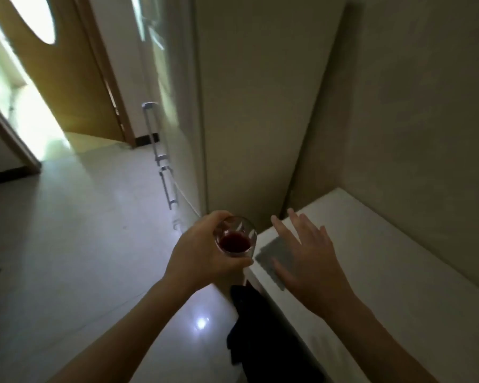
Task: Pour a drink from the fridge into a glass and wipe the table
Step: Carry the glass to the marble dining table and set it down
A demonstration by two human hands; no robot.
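Observation:
My left hand (205,255) grips a clear glass (237,237) with a little dark red drink in its bottom, held in the air just off the left edge of the white table (385,258). A grey cloth (274,255) lies flat on the table's near left corner. My right hand (310,261) is spread with straight fingers over the cloth; whether the palm touches it I cannot tell. The tall white fridge (246,106) stands shut behind the table's left end.
The fridge's metal door handles (163,167) stick out at the left. A dark garment (249,327) hangs by the table's near edge. A beige wall (426,106) borders the table on the right. Pale tiled floor (80,244) and a wooden door (67,78) lie left.

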